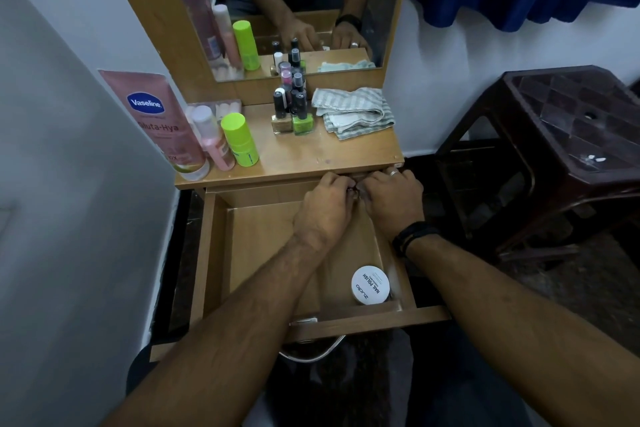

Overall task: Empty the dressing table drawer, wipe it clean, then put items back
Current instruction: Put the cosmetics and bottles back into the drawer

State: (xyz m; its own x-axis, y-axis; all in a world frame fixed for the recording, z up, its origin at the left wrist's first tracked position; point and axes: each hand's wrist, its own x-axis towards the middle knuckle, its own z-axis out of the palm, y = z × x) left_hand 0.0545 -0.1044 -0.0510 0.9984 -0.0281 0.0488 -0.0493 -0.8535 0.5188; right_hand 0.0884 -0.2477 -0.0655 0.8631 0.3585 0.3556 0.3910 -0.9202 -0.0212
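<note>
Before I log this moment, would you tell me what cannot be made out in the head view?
- What the left hand and right hand grip at the drawer's back: curled fingers hide it.
- The drawer floor under both forearms.
- Small print on the nail polish remover tub: too small.
- The Vaseline tube's lower label: blurred.

Jar [370,284] in drawer [214,253], front right; cloth [353,113] on tabletop [311,152] behind.
</note>
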